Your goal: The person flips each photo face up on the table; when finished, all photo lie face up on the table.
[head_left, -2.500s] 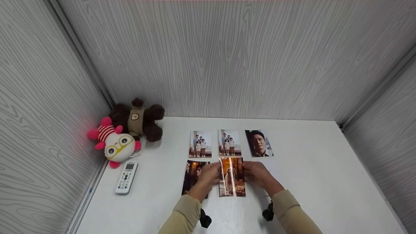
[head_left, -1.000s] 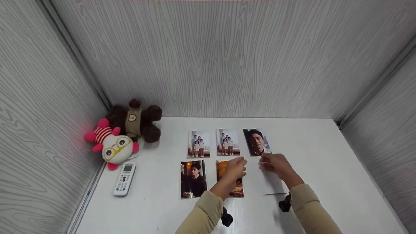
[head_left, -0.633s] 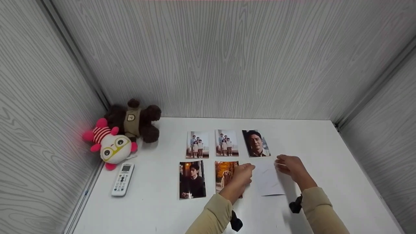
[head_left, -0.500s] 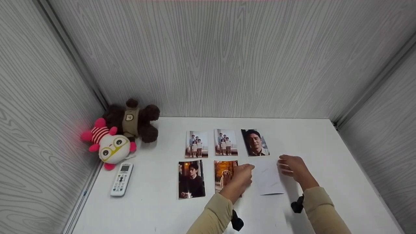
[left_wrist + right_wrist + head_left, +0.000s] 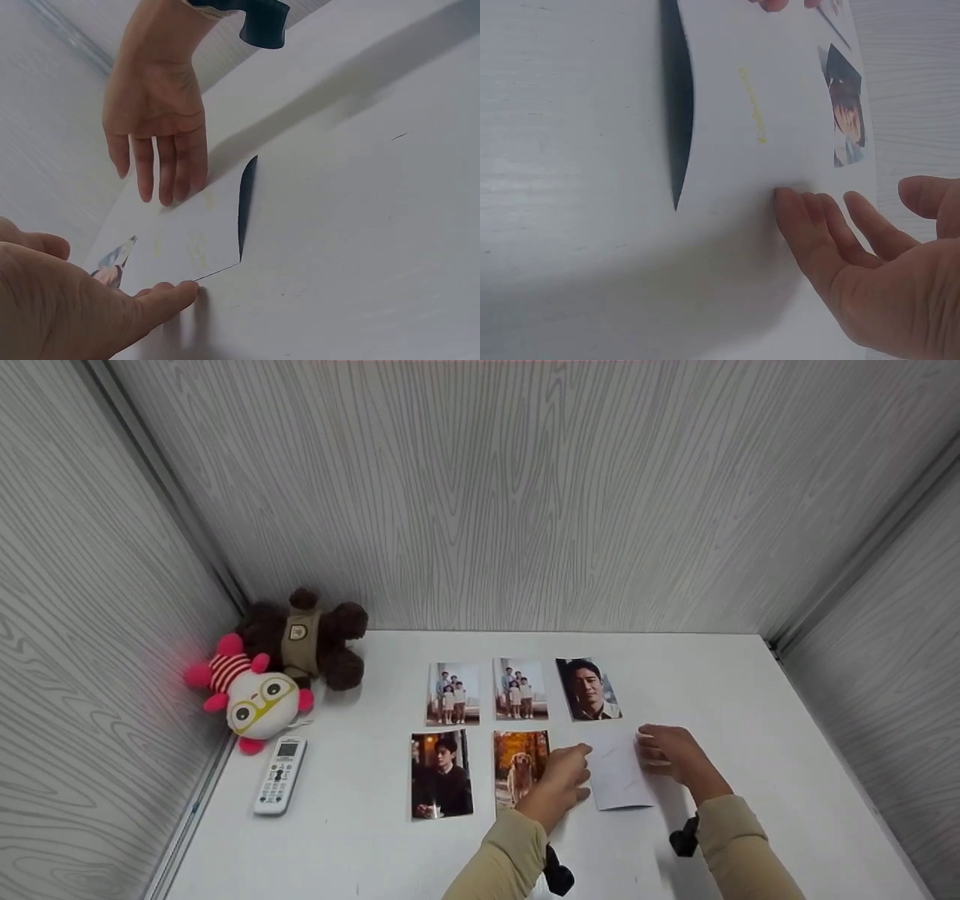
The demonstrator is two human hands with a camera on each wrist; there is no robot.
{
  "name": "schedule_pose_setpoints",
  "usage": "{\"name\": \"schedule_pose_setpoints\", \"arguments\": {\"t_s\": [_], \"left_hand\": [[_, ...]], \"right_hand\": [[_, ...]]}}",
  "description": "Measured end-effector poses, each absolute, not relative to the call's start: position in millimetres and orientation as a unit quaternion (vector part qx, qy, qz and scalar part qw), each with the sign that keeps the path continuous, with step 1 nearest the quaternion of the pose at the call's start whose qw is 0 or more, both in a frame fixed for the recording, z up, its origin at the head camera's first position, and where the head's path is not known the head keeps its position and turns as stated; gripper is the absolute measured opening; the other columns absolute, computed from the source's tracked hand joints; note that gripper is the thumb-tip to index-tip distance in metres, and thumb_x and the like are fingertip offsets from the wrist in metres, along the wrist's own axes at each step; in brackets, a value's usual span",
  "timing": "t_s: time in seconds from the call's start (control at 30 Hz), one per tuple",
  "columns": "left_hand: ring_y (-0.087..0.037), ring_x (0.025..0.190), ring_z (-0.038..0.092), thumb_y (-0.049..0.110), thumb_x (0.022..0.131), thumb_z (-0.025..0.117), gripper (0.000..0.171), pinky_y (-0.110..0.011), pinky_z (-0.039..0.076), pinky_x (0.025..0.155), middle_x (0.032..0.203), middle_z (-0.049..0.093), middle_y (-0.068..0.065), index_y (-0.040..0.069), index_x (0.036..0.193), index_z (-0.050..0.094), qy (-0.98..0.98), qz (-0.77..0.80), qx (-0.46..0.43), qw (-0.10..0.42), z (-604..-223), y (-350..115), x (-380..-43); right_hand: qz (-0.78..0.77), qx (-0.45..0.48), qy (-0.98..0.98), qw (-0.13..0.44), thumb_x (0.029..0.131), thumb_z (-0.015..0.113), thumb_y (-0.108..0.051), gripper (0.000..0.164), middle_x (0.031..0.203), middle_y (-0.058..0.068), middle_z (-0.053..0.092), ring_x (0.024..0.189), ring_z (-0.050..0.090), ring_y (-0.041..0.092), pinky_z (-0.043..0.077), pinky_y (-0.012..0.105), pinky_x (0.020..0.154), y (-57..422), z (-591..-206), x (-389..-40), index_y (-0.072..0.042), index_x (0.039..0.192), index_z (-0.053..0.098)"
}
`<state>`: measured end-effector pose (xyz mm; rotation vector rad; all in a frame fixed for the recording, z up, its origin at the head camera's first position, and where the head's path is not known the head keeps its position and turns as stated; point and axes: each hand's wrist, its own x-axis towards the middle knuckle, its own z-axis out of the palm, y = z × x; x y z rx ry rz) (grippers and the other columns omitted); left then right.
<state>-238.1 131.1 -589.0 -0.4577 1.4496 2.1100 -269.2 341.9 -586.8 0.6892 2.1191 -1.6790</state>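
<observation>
A photo print lies face down with its white back up, at the right of the lower row. Its near edge bows off the table, as the right wrist view shows. My left hand is at its left edge, with fingertips touching that edge in the left wrist view. On the opposite side my right hand has its extended fingers at the right edge, the thumb apart from the print. Partly covered by my left hand is a photo of a dog among autumn leaves.
Left of the dog photo lies a portrait photo. Behind stand two family photos in a row with a tilted portrait photo. A remote control, a pink-and-white plush toy and a brown plush bear lie at left.
Both hands have let go of the dog photo, now flat on the table, and moved right to the face-down print. Lately the left hand shifted slightly right and the print turned a little.
</observation>
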Motion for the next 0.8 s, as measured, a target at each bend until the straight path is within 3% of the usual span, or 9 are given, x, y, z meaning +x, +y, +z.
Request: {"name": "schedule_pose_setpoints", "arguments": {"t_s": [0.3,0.5,0.8], "left_hand": [[-0.053,0.144,0.033,0.017,0.096,0.058,0.062,-0.069,0.035,0.113,0.157,0.033,-0.034,-0.009,0.148,0.038,0.539,0.785,-0.179,0.247,-593,136,-236],[-0.048,0.139,0.041,0.016,0.093,0.059,0.057,-0.065,0.043,0.108,0.15,0.041,-0.032,-0.009,0.143,0.044,0.545,0.784,-0.174,0.24,-594,138,-236],[-0.046,0.143,0.038,0.016,0.096,0.059,0.051,-0.062,0.041,0.112,0.15,0.044,-0.029,-0.012,0.138,0.05,0.582,0.765,-0.138,0.24,-584,136,-240]], "right_hand": [[-0.599,0.243,0.743,0.173,0.105,0.051,-0.029,0.057,0.148,0.026,0.047,0.113,0.061,0.025,0.056,0.039,0.096,336,-588,-267,0.006,0.148,0.041],[-0.582,0.242,0.756,0.176,0.104,0.053,-0.033,0.058,0.146,0.023,0.051,0.107,0.062,0.02,0.055,0.033,0.091,334,-591,-270,0.003,0.148,0.043],[-0.564,0.212,0.778,0.177,0.106,0.047,-0.038,0.052,0.154,0.022,0.046,0.127,0.055,0.029,0.049,0.04,0.103,329,-583,-272,-0.004,0.146,0.052]]}}
